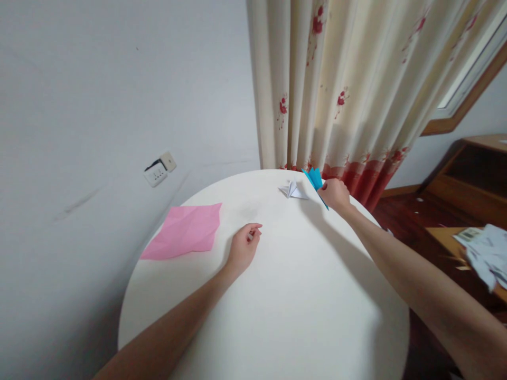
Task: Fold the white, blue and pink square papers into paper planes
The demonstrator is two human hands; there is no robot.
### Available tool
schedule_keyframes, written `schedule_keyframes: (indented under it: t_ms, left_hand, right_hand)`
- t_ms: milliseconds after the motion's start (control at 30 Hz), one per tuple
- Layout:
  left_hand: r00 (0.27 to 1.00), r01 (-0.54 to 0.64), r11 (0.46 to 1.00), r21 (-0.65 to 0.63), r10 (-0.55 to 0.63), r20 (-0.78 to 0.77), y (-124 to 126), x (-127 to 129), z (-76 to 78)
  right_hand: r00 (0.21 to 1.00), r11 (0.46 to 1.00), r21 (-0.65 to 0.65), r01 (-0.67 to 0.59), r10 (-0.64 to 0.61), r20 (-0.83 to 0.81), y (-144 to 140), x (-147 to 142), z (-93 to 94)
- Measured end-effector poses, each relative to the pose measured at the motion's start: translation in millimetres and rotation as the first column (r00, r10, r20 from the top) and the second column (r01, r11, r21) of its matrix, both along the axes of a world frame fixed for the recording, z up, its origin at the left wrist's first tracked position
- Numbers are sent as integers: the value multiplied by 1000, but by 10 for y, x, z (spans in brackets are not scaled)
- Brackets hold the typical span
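Note:
My right hand (pixel 336 195) is at the far right edge of the table, its fingers closed on a folded piece of blue paper (pixel 315 178) with pleat-like points. Just left of it a small white folded-paper figure (pixel 292 191) with pointed tips stands on the tabletop. My left hand (pixel 244 244) rests near the middle of the table, loosely curled with a gap between thumb and fingers and nothing in it. A creased sheet of pink paper (pixel 184 230) lies to its left.
The round white table (pixel 277 316) stands close to a pale wall with a socket (pixel 156 173). Behind it hangs a cream curtain (pixel 328 105) with red flowers. Papers (pixel 485 253) lie on a low wooden surface at right, and a wooden cabinet (pixel 467 174) stands beyond.

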State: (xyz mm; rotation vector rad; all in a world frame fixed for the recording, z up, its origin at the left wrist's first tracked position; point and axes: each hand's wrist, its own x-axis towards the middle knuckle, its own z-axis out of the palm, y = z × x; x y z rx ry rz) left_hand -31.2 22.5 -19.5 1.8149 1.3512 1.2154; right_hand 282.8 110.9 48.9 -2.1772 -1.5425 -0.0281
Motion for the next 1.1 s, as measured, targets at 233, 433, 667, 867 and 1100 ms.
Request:
schedule_keyframes:
  t_ms: [233,433,667,867,1100]
  left_hand:
    - [1000,7,999,-43,-7,0,21,-25,-13]
    - [1000,15,998,-67,-15,4,38,-24,-15]
    - [1000,14,998,-62,-14,0,45,-40,-21]
    - [1000,13,999,-35,-12,17,47,-32,-30]
    - [991,62,996,62,-54,-119,-6,-73,46]
  right_hand:
    - [1000,997,-73,0,1,3,544,75,-357]
    - [999,995,-97,-1,6,53,703,72,-497]
    - [998,993,-107,46,-42,37,664,87,-460]
    - [971,973,75,220,-210,-118,404,213,-190]
    - [932,985,167,35,29,-361,-126,-119,-2]
